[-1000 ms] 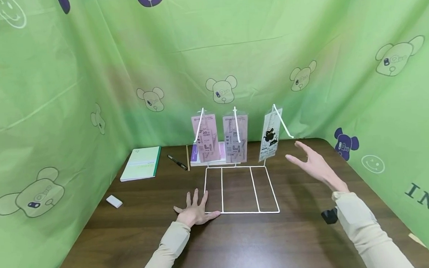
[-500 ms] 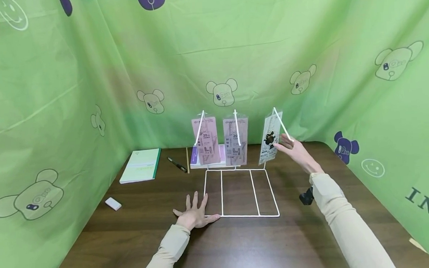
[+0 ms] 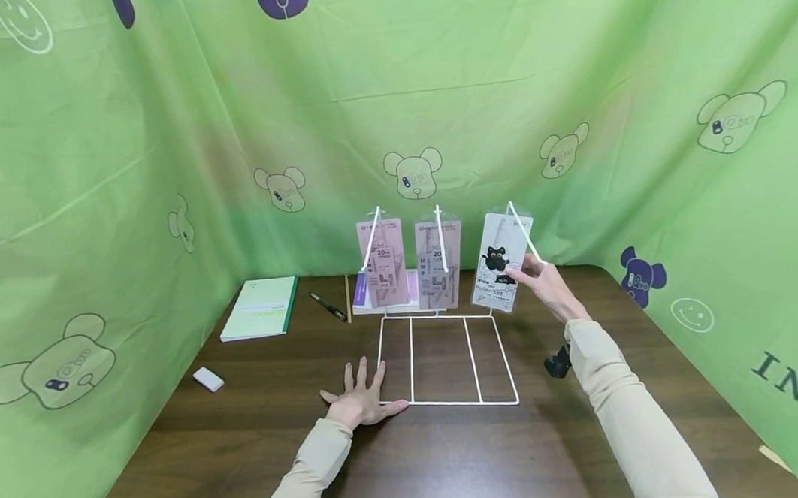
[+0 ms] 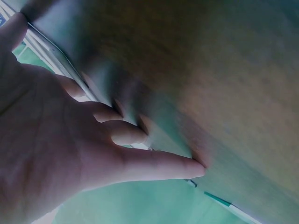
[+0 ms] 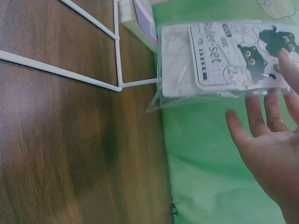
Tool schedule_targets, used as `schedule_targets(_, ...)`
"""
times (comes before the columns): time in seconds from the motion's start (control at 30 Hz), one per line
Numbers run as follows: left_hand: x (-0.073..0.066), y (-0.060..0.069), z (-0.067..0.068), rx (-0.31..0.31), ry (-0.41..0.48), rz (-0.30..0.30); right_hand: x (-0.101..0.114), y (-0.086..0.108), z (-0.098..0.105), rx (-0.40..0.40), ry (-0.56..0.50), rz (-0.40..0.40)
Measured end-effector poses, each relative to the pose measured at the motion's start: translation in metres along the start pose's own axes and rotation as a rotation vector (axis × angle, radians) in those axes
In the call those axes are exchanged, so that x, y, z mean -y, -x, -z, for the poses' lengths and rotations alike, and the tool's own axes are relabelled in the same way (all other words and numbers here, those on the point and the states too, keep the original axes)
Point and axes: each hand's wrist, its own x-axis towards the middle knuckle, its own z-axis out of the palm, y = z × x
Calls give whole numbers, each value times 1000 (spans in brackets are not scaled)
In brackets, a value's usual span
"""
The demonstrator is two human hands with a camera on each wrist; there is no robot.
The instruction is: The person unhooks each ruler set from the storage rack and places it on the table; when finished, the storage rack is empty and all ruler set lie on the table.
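Observation:
A white wire display rack [image 3: 448,404] stands on the brown table with packets hanging from its three hooks. My left hand [image 3: 356,408] lies with fingers spread at the rack's front left corner, its thumb along the front bar; the left wrist view shows its straight fingers [image 4: 159,164]. At the right hook, my right hand [image 3: 552,290] pinches the edge of a clear-bagged ruler set [image 3: 496,236] printed with black cats. In the right wrist view the thumb is in front of the ruler set [image 5: 217,60] and the other fingers are behind or below it.
Two pinkish packets [image 3: 388,279] hang on the left and middle hooks. Behind them lies a purple-and-white book or box [image 3: 412,286]. To the left are a green-edged notebook [image 3: 260,307], a black pen [image 3: 328,307], a thin stick [image 3: 348,298] and a white eraser [image 3: 208,379]. Green curtains [image 3: 339,132] surround the table.
My right hand has moved left from open space to the ruler set and taken its edge. The ruler set has turned to face forward. My left hand has stayed in place.

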Motion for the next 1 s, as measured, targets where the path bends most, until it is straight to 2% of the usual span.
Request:
schedule_targets(0.13,1,1,1,-8,8,-7,-13,-6,2,29,-85,-2)
schedule_targets(0.23,0,3,2,-4,1,-5,-12,-4,2,48,-150,-3)
schedule_targets(0.73,-4,9,9,30,9,5,-1,12,6,99,-135,25)
schedule_targets(1.0,-3,9,8,18,9,-3,6,22,7,111,-134,26)
